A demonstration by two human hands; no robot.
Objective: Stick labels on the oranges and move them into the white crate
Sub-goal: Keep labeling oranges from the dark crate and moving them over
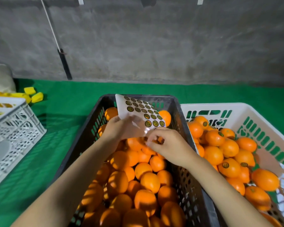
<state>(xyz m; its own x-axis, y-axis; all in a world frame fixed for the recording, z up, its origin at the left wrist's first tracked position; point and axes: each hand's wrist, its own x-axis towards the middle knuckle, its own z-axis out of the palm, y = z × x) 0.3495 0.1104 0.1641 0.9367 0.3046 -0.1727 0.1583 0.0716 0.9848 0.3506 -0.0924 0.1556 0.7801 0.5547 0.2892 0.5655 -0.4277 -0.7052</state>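
At frame centre, left hand (120, 128) grips the sheet (138, 110) taut while right fingers (150, 142), pinched, should peel one label cleanly; their contents I cannot tell.

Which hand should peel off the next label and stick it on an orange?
Probably the right hand: its fingertips are at the label sheet's lower edge, while the left hand holds that sheet.
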